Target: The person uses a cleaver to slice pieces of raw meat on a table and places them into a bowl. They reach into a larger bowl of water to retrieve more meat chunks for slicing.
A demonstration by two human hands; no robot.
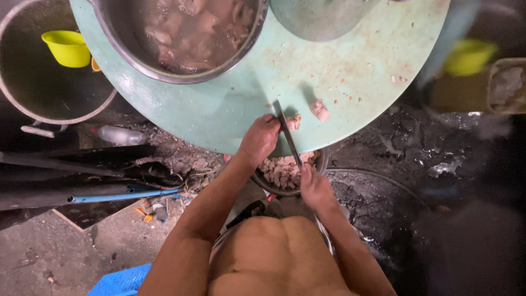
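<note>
Both hands work at the board's (219, 118) edge, left hand (259, 137) pressing a meat piece (294, 121), right hand (315, 189) clamped on a knife (287, 134), above a bowl (320, 160) of cut meat (282, 171).

You had bright light on the round green board (230, 109) | dim floor | blurred right edge | wide-angle bending.

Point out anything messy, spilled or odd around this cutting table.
Small meat scraps are scattered over the round green table, past the piece beside the knife. A plastic bottle lies on its side among debris on the ground below the table's left edge.
</note>
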